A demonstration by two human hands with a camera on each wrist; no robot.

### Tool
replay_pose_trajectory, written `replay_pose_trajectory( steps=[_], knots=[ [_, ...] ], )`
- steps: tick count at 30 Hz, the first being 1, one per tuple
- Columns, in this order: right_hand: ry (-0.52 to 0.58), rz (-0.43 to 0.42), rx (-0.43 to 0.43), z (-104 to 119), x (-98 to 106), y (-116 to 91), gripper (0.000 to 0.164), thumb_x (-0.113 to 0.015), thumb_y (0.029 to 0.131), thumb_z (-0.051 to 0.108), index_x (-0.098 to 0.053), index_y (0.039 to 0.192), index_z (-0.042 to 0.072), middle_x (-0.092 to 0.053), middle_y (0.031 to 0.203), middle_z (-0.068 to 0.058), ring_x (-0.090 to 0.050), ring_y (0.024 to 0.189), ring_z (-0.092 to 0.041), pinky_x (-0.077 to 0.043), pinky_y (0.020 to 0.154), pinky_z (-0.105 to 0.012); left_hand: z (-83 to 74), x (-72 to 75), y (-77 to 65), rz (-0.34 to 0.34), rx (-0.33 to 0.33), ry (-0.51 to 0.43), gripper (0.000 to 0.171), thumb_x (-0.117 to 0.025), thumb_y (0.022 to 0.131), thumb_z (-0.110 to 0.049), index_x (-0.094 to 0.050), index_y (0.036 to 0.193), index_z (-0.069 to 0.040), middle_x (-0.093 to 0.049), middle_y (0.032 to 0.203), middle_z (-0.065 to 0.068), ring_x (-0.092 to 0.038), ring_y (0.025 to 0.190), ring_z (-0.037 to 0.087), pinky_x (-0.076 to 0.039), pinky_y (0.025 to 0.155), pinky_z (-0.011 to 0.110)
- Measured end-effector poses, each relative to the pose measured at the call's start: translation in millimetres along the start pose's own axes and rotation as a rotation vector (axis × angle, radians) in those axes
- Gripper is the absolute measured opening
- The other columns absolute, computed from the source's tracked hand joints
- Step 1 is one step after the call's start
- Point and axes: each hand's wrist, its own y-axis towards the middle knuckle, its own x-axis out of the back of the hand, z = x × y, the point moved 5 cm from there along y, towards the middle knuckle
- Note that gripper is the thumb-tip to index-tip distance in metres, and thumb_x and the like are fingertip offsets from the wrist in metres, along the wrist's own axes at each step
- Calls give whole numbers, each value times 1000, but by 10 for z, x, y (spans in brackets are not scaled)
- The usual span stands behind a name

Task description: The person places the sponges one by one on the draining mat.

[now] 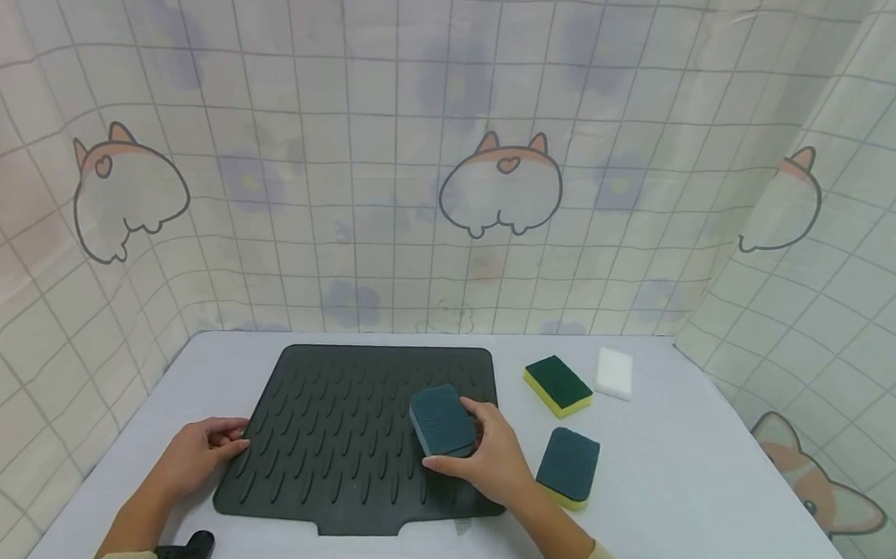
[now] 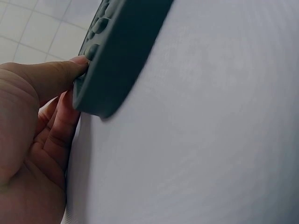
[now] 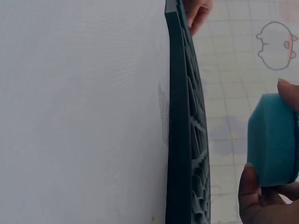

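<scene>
My right hand (image 1: 493, 453) grips a blue sponge (image 1: 442, 421) by its sides, thumb at the near edge and fingers at the far one. A dark scouring layer faces up, and the right wrist view shows the blue foam (image 3: 268, 140) held above the mat with a gap. The dark ridged mat (image 1: 334, 426) lies flat on the table. At its left edge my left hand (image 1: 200, 453) pinches the rim; in the left wrist view the thumb rests on the studded top of the mat (image 2: 124, 56) and the other fingers are partly hidden at its underside.
Right of the mat lie a yellow sponge with a dark scouring top (image 1: 565, 466), a green-and-yellow sponge (image 1: 558, 385) and a white block (image 1: 614, 372). A white cloth (image 1: 689, 469) covers the table. Patterned curtains (image 1: 376, 191) stand around its back and sides.
</scene>
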Motion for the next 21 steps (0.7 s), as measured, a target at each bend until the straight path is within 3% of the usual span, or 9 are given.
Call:
replay_pose_trajectory(
  steps=[21],
  knots=[
    [41,39,35,99,-207,72,99,-92,73,45,-44,153,8,-56,129,-8,-53,107,-19,-51,90,-41,22,-14,16,-2,3,2,49,-75,94,-22,-63,131,7,-66,97,6,-56,87,19,-46,68,27]
  ],
)
